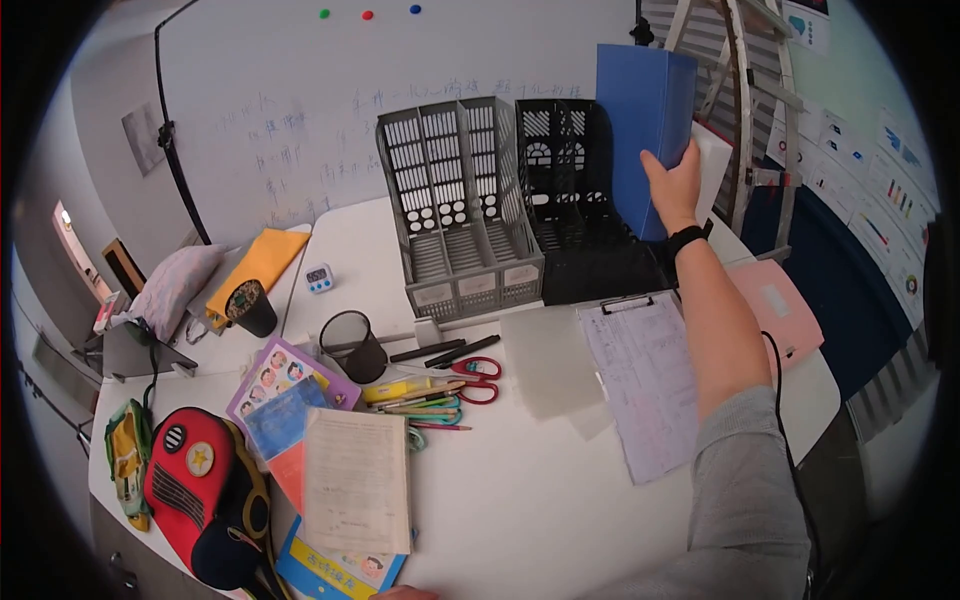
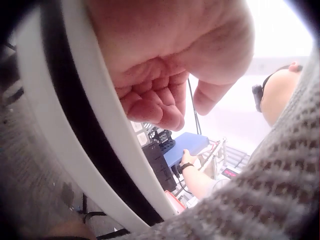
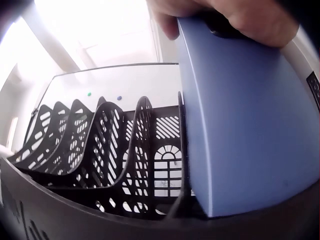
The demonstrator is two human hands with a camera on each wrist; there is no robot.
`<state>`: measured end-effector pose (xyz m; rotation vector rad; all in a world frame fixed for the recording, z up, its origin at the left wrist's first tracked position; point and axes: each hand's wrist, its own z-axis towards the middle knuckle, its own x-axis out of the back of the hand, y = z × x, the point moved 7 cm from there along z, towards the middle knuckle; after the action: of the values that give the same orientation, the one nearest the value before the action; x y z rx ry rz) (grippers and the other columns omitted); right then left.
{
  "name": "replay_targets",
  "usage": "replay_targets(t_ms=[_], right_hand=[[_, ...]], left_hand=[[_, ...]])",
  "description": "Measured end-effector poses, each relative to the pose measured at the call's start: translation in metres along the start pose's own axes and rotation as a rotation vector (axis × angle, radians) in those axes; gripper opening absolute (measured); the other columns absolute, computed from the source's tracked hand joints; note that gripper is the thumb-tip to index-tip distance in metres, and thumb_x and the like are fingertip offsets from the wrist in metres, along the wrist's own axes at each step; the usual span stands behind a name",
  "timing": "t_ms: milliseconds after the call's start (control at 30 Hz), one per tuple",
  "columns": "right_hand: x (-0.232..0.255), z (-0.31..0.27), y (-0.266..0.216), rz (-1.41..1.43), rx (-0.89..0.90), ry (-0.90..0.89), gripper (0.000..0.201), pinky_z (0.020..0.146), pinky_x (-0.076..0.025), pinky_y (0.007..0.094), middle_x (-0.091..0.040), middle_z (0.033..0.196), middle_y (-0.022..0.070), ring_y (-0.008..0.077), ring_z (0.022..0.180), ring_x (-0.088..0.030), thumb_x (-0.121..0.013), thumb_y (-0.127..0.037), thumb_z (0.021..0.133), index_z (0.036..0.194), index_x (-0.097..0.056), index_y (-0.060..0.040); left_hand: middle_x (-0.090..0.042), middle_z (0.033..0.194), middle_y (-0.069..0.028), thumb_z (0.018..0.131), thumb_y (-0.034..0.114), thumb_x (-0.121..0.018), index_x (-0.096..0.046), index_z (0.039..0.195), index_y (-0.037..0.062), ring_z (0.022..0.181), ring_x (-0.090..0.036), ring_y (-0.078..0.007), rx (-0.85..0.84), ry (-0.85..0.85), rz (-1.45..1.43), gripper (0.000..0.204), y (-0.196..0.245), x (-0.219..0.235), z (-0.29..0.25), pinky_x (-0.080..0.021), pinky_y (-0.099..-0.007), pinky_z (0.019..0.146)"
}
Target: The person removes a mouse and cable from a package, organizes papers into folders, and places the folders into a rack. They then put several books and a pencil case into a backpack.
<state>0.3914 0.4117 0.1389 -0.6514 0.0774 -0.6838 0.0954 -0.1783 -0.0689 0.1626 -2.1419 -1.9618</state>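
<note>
My right hand (image 1: 677,187) grips the upright blue binder (image 1: 640,130), thumb on one side and fingers round the other. In the right wrist view the binder (image 3: 245,120) stands in the end slot of the black file rack (image 3: 142,165), its lower edge behind the rack's front wall. My left hand (image 2: 170,65) hangs beside the white table edge (image 2: 115,125), fingers loosely curled with nothing in them. Only a sliver of it shows at the bottom of the head view. A grey file rack (image 1: 460,210) stands left of the black one.
A clipboard with paper (image 1: 640,390) and translucent sleeves (image 1: 545,360) lie in front of the racks. To the left are scissors (image 1: 480,380), a mesh pen cup (image 1: 353,347), booklets (image 1: 355,480) and a red backpack (image 1: 205,480). A pink folder (image 1: 775,315) lies right of my forearm.
</note>
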Motion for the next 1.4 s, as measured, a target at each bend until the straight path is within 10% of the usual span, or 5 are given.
replay_targets(t_ms=[1000,1233,1300,1400], right_hand=[[0.005,-0.071,0.036,-0.143,-0.207,-0.149,0.085,0.099,-0.048,0.0444,-0.059,0.127,0.0289,0.0434,0.114,-0.062,-0.079,-0.025,0.074,0.141,-0.037,0.0058],[0.007,-0.076,0.036,-0.276,-0.113,-0.161,0.089,0.105,-0.044,0.0448,-0.056,0.130,0.0302,0.0425,0.122,-0.056,-0.084,-0.024,0.074,0.143,-0.037,0.0065],[0.021,-0.090,0.004,-0.399,0.100,0.030,0.081,0.103,-0.044,0.0457,-0.058,0.124,0.0264,0.0394,0.118,-0.056,-0.081,-0.024,0.075,0.141,-0.042,0.0028],[0.016,-0.113,-0.030,-0.264,0.338,-0.200,0.051,0.095,-0.047,0.0470,-0.061,0.118,0.0158,0.0357,0.111,-0.058,-0.076,-0.026,0.078,0.123,-0.061,-0.0059]], left_hand=[[-0.064,0.082,-0.0119,0.092,0.016,-0.066,-0.067,0.093,-0.0014,0.075,-0.058,-0.0229,-0.043,-0.017,0.101,0.018,0.017,-0.004,0.002,-0.047,-0.0340,0.069],[-0.064,0.086,-0.0096,0.094,0.016,-0.065,-0.067,0.095,-0.0018,0.078,-0.058,-0.0200,-0.071,-0.046,0.063,0.018,0.009,-0.003,0.000,-0.047,-0.0329,0.071],[-0.064,0.087,-0.0083,0.095,0.016,-0.065,-0.067,0.096,-0.0020,0.078,-0.057,-0.0179,-0.104,-0.020,0.028,0.018,0.004,0.001,-0.002,-0.047,-0.0320,0.071],[-0.064,0.088,-0.0075,0.095,0.016,-0.064,-0.067,0.097,-0.0019,0.078,-0.057,-0.0170,-0.076,-0.001,0.002,0.018,-0.002,0.002,-0.005,-0.047,-0.0309,0.071]])
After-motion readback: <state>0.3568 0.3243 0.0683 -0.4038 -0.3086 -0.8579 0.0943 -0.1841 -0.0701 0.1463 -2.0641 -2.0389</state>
